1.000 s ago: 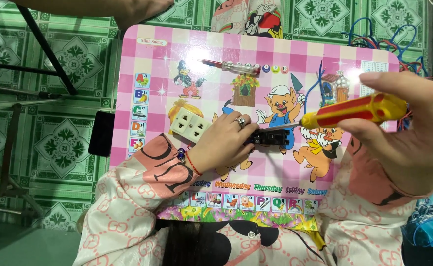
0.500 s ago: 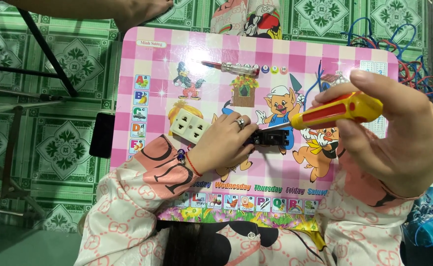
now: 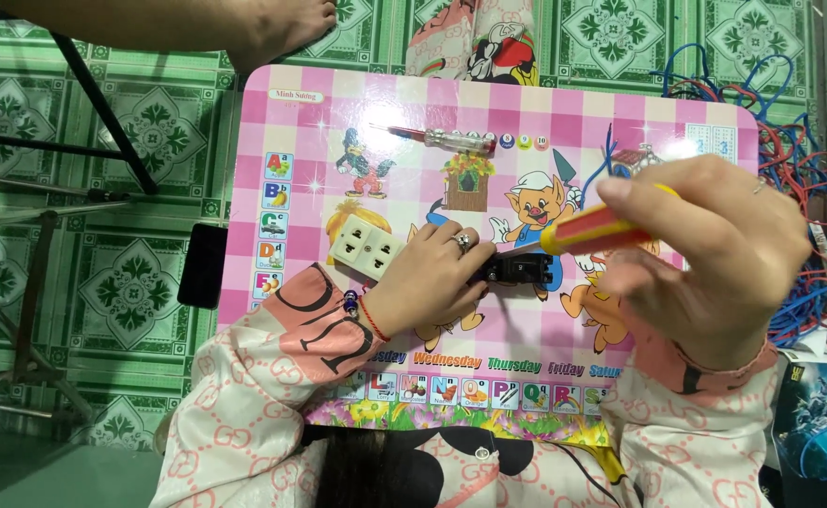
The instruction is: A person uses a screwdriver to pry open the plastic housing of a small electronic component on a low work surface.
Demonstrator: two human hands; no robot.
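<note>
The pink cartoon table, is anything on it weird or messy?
Mostly the mix looks odd: a cream socket block lies askew on the pink table. The left hand pins a small black part while the right hand holds a screwdriver. Tangled wires sprawl on the floor.

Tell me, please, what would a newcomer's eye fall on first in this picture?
The pink checkered cartoon board fills the middle. On it, the left hand pins a small black part, while the right hand points a yellow-and-red screwdriver at it. Blue and red wires pile at right.
</note>
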